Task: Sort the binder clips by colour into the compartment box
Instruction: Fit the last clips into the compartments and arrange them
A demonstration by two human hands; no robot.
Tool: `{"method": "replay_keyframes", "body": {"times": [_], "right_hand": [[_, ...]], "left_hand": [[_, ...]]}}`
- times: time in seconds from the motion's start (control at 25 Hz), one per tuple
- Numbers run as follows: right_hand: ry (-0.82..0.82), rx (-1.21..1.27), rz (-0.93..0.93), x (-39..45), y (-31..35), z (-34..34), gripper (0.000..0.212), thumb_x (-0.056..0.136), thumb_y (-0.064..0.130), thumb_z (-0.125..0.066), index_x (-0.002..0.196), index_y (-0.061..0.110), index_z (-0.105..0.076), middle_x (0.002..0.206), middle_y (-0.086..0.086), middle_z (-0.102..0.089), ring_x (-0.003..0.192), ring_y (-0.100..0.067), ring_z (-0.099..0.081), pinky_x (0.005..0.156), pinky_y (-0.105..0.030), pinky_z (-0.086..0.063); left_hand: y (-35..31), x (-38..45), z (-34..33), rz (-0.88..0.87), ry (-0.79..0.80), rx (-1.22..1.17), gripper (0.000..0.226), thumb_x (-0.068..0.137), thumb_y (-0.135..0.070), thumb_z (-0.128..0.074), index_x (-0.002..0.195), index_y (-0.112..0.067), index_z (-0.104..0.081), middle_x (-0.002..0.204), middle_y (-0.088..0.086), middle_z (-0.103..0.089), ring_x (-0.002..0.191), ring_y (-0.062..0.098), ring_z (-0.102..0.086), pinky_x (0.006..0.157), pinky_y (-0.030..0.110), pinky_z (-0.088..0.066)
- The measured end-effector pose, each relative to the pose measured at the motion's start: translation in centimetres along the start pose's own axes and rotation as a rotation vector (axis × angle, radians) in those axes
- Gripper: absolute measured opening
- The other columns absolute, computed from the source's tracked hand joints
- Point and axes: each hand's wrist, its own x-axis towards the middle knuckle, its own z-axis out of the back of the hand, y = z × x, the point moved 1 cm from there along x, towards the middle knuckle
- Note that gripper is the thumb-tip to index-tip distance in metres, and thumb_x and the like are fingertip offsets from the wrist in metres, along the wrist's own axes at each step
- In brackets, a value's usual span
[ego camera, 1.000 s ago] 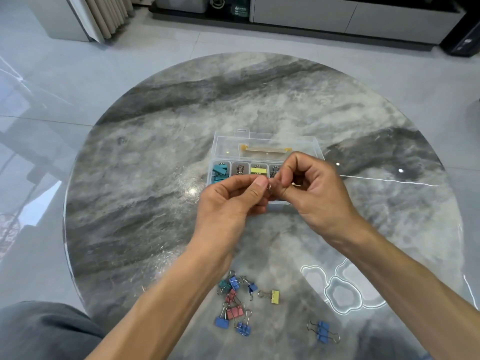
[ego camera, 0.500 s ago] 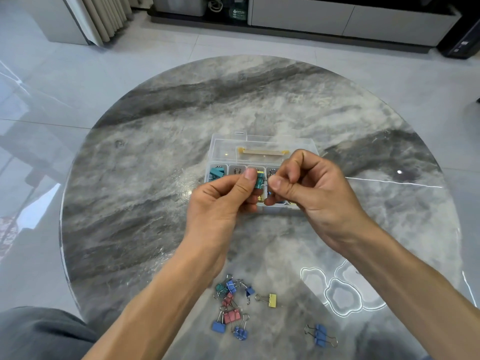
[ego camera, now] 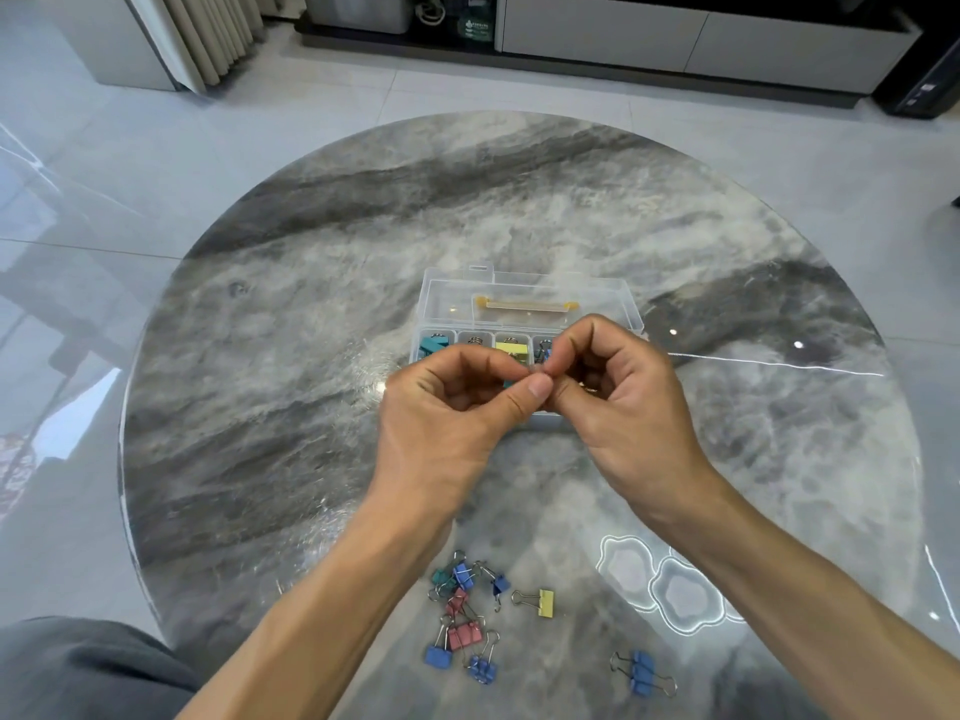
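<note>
My left hand [ego camera: 452, 407] and my right hand [ego camera: 623, 402] meet fingertip to fingertip just above the front of the clear compartment box [ego camera: 524, 298]. Together they pinch a small teal binder clip [ego camera: 507, 383]; only a sliver of it shows between the fingers. The box lid stands open at the back. Its visible compartments hold teal clips [ego camera: 430, 345], silver ones [ego camera: 475, 341], a yellow clip [ego camera: 511, 348] and blue ones [ego camera: 543, 350]. My hands hide the front row of compartments.
Loose clips lie near the front edge of the round marble table [ego camera: 260, 407]: a cluster of blue, pink and teal clips [ego camera: 462, 621], one yellow clip [ego camera: 540, 601] and blue clips [ego camera: 642, 674] further right. My knee [ego camera: 78, 667] is at the lower left.
My hands parted briefly, showing the teal clip in my left fingers, then closed together again over the box. The view has tilted slightly.
</note>
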Motion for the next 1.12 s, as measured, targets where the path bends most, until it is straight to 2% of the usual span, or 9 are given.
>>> {"method": "replay_keyframes", "body": {"times": [0.16,0.28,0.4,0.56,0.72,0.8,0.88,0.96,1.12], "right_hand": [[0.106,0.231,-0.166,-0.1,0.0,0.1,0.013,0.093,-0.002,-0.060,0.097,0.009,-0.064,0.085,-0.012,-0.066,0.075,-0.019,-0.067,0.077,-0.037,-0.059],[0.187,0.245,-0.183,0.4,0.1,0.5,0.021,0.085,0.009,-0.067,0.106,0.009,-0.065,0.083,-0.011,-0.066,0.073,-0.020,-0.067,0.076,-0.039,-0.059],[0.244,-0.066,-0.037,0.8,0.3,1.4,0.028,0.083,0.011,-0.071,0.108,0.022,-0.066,0.077,-0.006,-0.062,0.070,-0.025,-0.060,0.070,-0.046,-0.055],[0.301,-0.469,0.255,0.8,1.1,2.1,0.028,0.085,0.012,-0.074,0.110,0.024,-0.072,0.084,0.020,-0.065,0.075,-0.001,-0.061,0.068,-0.015,-0.045],[0.291,-0.819,0.444,1.1,1.4,2.8,0.012,0.083,0.019,-0.071,0.094,0.018,-0.075,0.081,0.007,-0.070,0.070,-0.005,-0.060,0.065,-0.026,-0.048],[0.142,-0.841,0.337,2.1,1.5,4.6,0.005,0.083,0.017,-0.074,0.088,0.017,-0.075,0.077,0.006,-0.070,0.066,-0.005,-0.060,0.065,-0.026,-0.050],[-0.061,-0.814,0.061,3.3,1.2,7.4,0.007,0.085,0.016,-0.076,0.091,0.018,-0.076,0.080,0.007,-0.071,0.065,0.000,-0.061,0.064,-0.016,-0.050],[-0.184,-0.778,-0.149,4.1,0.2,9.5,0.004,0.084,0.019,-0.077,0.088,0.019,-0.075,0.082,0.005,-0.072,0.070,0.001,-0.063,0.066,-0.019,-0.052],[-0.222,-0.795,-0.345,4.5,-2.1,9.4,0.011,0.083,0.024,-0.078,0.075,0.022,-0.071,0.073,0.010,-0.067,0.072,-0.008,-0.064,0.061,-0.025,-0.047]], "left_hand": [[0.0,0.2,0.5,-0.110,-0.088,0.067,0.019,0.075,0.002,-0.080,0.083,-0.012,-0.069,0.073,0.003,-0.075,0.066,0.016,-0.072,0.067,0.027,-0.059],[-0.1,0.2,0.7,-0.158,-0.071,0.141,0.016,0.081,-0.003,-0.078,0.092,-0.013,-0.074,0.080,0.003,-0.077,0.075,0.017,-0.075,0.072,0.031,-0.060],[0.0,0.4,0.5,-0.043,-0.017,0.034,0.016,0.085,-0.002,-0.071,0.097,-0.011,-0.075,0.080,0.006,-0.077,0.072,0.015,-0.073,0.067,0.024,-0.058],[0.1,0.3,0.5,-0.001,0.025,0.029,0.030,0.076,-0.015,-0.077,0.104,-0.011,-0.068,0.076,0.010,-0.077,0.072,0.018,-0.074,0.068,0.024,-0.057],[0.3,-0.1,0.0,0.043,0.126,0.094,0.030,0.083,-0.010,-0.074,0.111,-0.013,-0.062,0.086,0.005,-0.078,0.086,0.020,-0.075,0.082,0.031,-0.058],[0.4,0.0,-0.1,0.082,0.157,0.097,0.034,0.089,-0.001,-0.068,0.116,-0.020,-0.061,0.096,-0.001,-0.078,0.097,0.017,-0.072,0.085,0.027,-0.056],[0.5,0.3,0.0,0.094,0.152,0.129,0.035,0.090,0.001,-0.066,0.114,-0.025,-0.064,0.101,-0.006,-0.077,0.102,0.015,-0.069,0.085,0.026,-0.053],[0.6,0.4,0.4,0.116,0.141,0.144,0.034,0.090,0.002,-0.065,0.110,-0.026,-0.067,0.102,-0.008,-0.076,0.102,0.013,-0.068,0.080,0.025,-0.052],[0.6,0.6,0.5,0.162,0.126,0.112,0.030,0.090,0.004,-0.063,0.104,-0.022,-0.070,0.100,-0.006,-0.076,0.099,0.010,-0.070,0.069,0.016,-0.052]]}}
